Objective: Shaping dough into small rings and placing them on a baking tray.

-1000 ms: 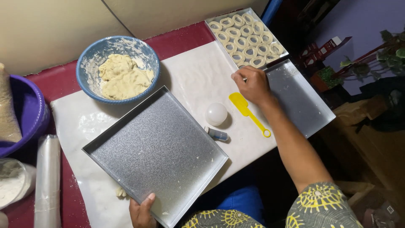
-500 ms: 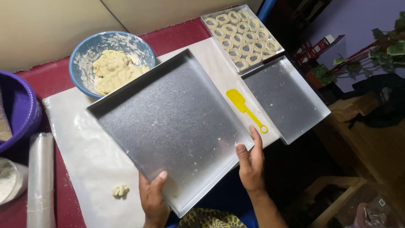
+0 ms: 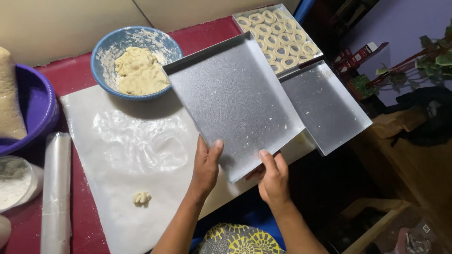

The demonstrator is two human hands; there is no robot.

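Seen from the head camera, a person holds a square metal baking tray [image 3: 234,101] above a red table [image 3: 207,28] by its near edge. The left hand [image 3: 205,168] grips the tray's near left side, thumb on the inner surface and fingers closed beneath the rim. The right hand [image 3: 273,176] grips the near corner, fingers curled over the edge with the thumb hidden under it. The tray is tilted, its far corner raised toward the wall, and its floor is speckled with crumbs or flour.

Just beside the held tray, to the right, a second empty metal tray [image 3: 329,106] lies flat at the table's edge. Behind that one, touching its far side, a third tray [image 3: 278,33] carries rows of ring-shaped dough pieces.

A white sheet [image 3: 132,155] dusted with flour covers the middle of the table, and a small lump of dough [image 3: 141,197] sits on it near the person's left forearm. A blue bowl [image 3: 136,61] with a mound of pale dough stands at the sheet's far edge, just left of the held tray. At the far left are a purple basin [image 3: 33,113], a roll of clear plastic [image 3: 56,188] and a round container of flour [image 3: 16,181]. A yellow-patterned garment [image 3: 238,240] shows at the bottom edge.
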